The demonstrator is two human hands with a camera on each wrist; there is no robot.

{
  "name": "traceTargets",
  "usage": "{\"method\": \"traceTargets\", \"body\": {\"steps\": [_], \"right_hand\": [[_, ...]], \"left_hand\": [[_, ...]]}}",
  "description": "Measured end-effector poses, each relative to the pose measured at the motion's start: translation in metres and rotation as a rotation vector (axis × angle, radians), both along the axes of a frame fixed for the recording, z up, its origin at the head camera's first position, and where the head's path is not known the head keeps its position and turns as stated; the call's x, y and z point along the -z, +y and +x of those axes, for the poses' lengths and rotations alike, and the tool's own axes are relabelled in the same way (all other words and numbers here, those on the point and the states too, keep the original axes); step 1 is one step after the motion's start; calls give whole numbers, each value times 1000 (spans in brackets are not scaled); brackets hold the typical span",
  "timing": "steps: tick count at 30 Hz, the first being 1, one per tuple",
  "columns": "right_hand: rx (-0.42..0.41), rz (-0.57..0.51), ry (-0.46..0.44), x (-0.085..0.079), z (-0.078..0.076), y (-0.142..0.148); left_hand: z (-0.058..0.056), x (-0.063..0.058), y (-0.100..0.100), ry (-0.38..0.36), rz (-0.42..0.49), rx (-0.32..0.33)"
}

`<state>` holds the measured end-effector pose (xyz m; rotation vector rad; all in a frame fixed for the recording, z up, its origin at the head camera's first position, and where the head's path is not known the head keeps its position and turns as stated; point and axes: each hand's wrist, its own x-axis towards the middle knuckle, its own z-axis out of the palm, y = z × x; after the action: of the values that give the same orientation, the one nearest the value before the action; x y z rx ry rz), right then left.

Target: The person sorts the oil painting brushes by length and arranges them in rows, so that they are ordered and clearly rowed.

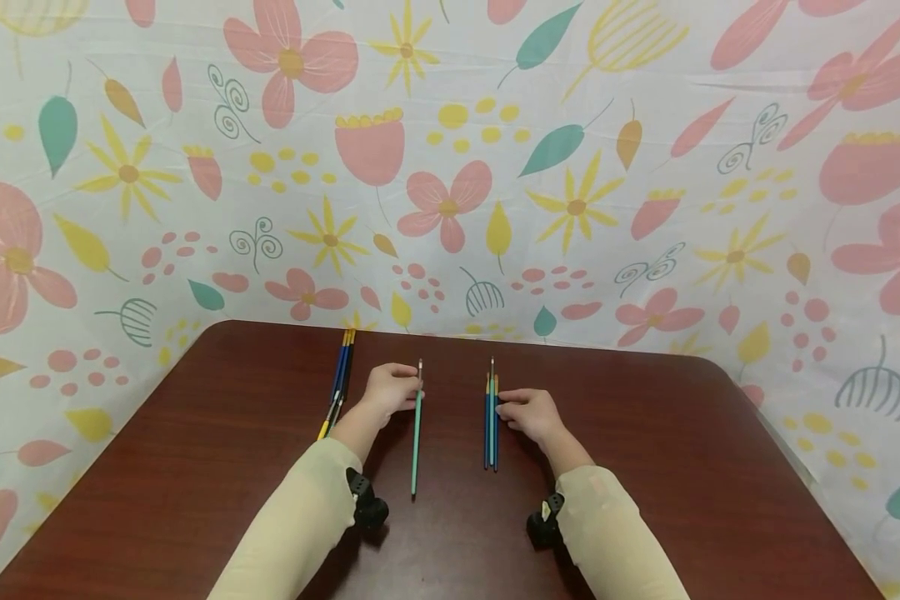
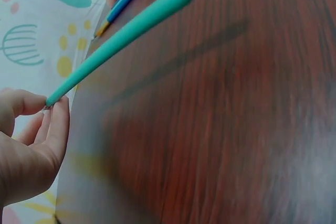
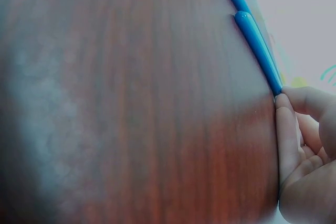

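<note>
Between thumb and fingertips, my left hand point(image 1: 392, 389) pinches a green paintbrush point(image 1: 417, 450) near its bristle end. In the left wrist view the brush's rounded handle end is raised over the table, casting a shadow. My right hand point(image 1: 532, 413) pinches a blue paintbrush point(image 3: 260, 51) just below its bristle end, at the right side of a small group. That group also has another blue paintbrush point(image 1: 487, 433) and a second green paintbrush point(image 1: 492, 417), side by side with bristles pointing away from me. Right fingertips partly cover the pinched brush's neck in the right wrist view.
Left of my left hand lie several more brushes, dark blue paintbrushes point(image 1: 341, 367) farther back and a yellow-handled paintbrush point(image 1: 324, 429) partly behind my forearm. Everything lies on a dark red-brown wooden table point(image 1: 195, 467). A flower-patterned cloth point(image 1: 450, 125) hangs behind its far edge.
</note>
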<state>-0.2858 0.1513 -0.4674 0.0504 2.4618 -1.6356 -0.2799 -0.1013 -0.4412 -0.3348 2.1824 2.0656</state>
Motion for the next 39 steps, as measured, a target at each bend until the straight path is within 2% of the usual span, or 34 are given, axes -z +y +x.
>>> {"method": "traceTargets", "body": {"steps": [7, 19, 27, 39], "right_hand": [[4, 1, -2, -1, 1, 0], [11, -11, -17, -1, 0, -1], [11, -2, -9, 2, -1, 0], [4, 6, 4, 1, 1, 0]], "left_hand": [[6, -8, -20, 0, -24, 4], [20, -18, -66, -3, -110, -18], [29, -21, -94, 0, -142, -27], [41, -29, -124, 34, -244, -70]]}}
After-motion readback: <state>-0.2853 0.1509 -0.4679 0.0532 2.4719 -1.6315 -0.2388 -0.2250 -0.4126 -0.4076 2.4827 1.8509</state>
